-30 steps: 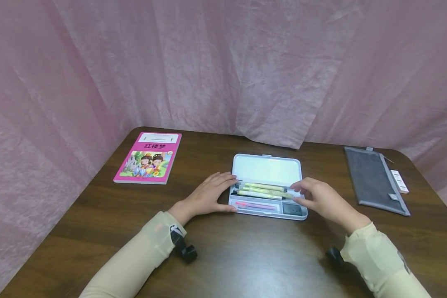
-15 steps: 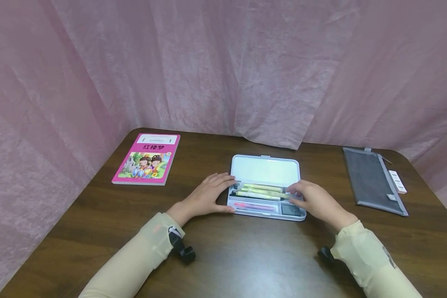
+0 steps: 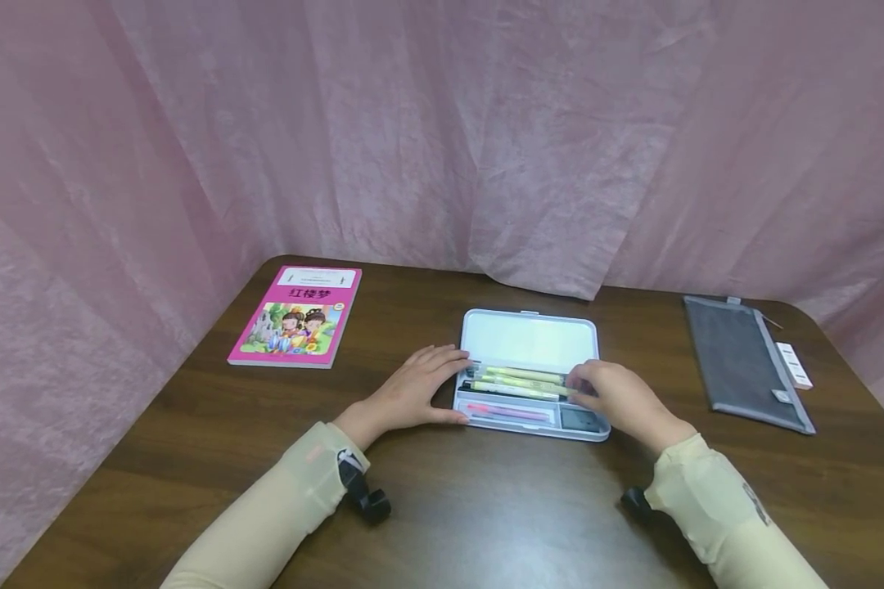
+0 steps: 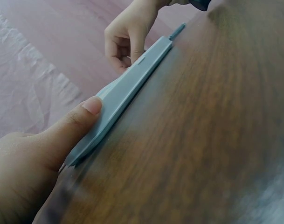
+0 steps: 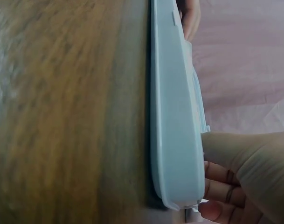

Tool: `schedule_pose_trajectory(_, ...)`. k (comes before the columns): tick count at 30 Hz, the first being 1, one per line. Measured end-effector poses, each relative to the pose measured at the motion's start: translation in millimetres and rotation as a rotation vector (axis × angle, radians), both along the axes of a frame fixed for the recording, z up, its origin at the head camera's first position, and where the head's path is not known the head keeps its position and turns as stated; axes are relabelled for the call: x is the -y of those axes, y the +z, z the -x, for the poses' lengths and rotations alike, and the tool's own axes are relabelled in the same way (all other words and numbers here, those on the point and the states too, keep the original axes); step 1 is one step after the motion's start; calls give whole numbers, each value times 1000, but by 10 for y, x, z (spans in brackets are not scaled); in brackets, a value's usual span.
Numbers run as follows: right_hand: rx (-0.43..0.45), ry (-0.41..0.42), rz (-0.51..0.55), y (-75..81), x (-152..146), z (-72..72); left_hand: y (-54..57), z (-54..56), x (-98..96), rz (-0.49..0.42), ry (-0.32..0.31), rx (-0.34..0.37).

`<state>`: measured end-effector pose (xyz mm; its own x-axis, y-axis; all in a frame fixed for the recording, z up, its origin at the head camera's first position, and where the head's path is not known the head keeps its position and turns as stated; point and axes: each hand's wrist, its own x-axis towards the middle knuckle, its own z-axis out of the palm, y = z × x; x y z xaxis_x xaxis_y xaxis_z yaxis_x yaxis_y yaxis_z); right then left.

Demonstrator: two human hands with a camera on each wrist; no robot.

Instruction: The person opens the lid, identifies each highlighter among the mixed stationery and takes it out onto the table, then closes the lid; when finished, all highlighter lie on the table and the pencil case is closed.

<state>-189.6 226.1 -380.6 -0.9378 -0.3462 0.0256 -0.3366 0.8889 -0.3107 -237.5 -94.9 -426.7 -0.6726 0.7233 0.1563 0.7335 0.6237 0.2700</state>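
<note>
A pale blue pencil case [image 3: 529,338] lies on the table with its lid laid back. Inside it are several yellow pens [image 3: 519,375], a pink pen [image 3: 508,411] in the front compartment and a dark eraser-like block [image 3: 580,420] at front right. My left hand [image 3: 412,388] rests at the case's left end, fingers extended along the edge and thumb on the front wall. My right hand [image 3: 626,398] reaches in at the right end, its thumb and curled fingers pinching the end of a yellow pen. In the right wrist view, the case wall hides those fingertips.
A pink book [image 3: 295,317] lies at the back left. On the right are a grey mesh zip pouch [image 3: 744,360] and, against its edge, a small white box [image 3: 793,366]. A pink curtain [image 3: 442,139] hangs behind the table, its hem lying over the back edge.
My right hand has moved left and in over the pens' right ends, and its thumb and fingers have drawn together. My left hand keeps its place on the case.
</note>
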Motion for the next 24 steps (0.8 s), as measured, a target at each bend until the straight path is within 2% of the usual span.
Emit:
schedule_pose_trajectory(8, -18, 5, -10, 31, -35, -21, -20, 7, -7, 1, 5, 9)
schedule_pose_trajectory(24, -71, 3, -30, 341, -212, -82, -3, -1, -4, -14, -2, -6)
